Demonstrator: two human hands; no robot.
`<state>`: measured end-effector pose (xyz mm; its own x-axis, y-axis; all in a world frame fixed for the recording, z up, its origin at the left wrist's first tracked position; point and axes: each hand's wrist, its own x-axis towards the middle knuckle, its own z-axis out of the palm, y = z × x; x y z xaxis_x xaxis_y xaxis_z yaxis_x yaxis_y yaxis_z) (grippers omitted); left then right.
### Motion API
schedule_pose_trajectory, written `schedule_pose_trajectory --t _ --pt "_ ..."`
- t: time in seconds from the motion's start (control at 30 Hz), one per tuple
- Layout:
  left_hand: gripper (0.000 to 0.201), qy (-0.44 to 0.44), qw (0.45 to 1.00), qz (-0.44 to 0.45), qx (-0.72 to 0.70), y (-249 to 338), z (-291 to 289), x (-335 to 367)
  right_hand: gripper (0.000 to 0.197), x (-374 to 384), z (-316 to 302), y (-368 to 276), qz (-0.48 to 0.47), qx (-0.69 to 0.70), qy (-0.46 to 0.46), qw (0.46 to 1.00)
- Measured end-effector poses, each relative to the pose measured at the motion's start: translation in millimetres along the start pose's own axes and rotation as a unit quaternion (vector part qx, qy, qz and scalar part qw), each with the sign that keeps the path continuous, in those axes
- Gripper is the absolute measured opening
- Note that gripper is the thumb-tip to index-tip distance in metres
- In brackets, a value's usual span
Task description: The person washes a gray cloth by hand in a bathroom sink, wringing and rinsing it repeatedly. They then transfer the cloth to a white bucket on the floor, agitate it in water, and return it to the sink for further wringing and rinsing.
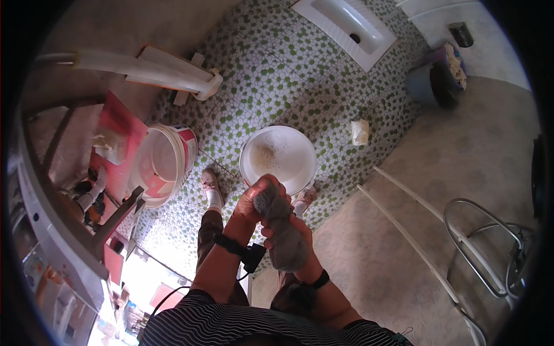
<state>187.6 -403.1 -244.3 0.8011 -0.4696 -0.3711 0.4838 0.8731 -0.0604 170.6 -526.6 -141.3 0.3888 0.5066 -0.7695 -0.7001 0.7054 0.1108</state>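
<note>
Both of my hands are closed around a wet-looking, bunched grey cloth (287, 230). My left hand (254, 199) grips its upper end, fingers wrapped round it. Lower down, my right hand (304, 228) holds the twisted middle, partly hidden behind the cloth. One end of the bundle hangs back toward my right forearm. Just beyond my hands, a round white basin (300, 155) stands on the floor between my feet. Cloudy water with some foam seems to lie in it. The cloth is held above the basin's near rim.
A large white and red bucket (187, 144) stands left of my foot. Right of the basin lies a small pale block or packet (359, 132). Farther off are a squat toilet (369, 49) and a grey bin (424, 86). Pipes (410, 239) and a hose (453, 239) run along the right wall.
</note>
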Motion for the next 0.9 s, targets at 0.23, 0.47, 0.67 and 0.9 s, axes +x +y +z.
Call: schedule_pose_trajectory --t 0.23,0.47,0.67,0.9 --pt "0.007 0.206 0.941 -0.078 0.258 -3.2 36.5 -7.9 0.032 -9.6 -7.2 -16.1 0.008 -0.354 0.070 0.932" --pt "0.011 0.255 0.856 -0.029 0.448 -7.1 61.0 -8.4 0.027 8.9 -30.4 -10.4 -0.058 -0.607 0.055 0.791" --pt "0.016 0.294 0.824 0.019 0.483 -16.5 52.1 -15.2 0.047 -2.3 -0.6 -13.8 -0.020 -0.744 0.104 0.660" --pt "0.033 0.336 0.860 0.026 0.384 -14.2 61.3 -16.2 0.074 -20.4 18.2 -30.3 0.004 -0.563 0.028 0.826"
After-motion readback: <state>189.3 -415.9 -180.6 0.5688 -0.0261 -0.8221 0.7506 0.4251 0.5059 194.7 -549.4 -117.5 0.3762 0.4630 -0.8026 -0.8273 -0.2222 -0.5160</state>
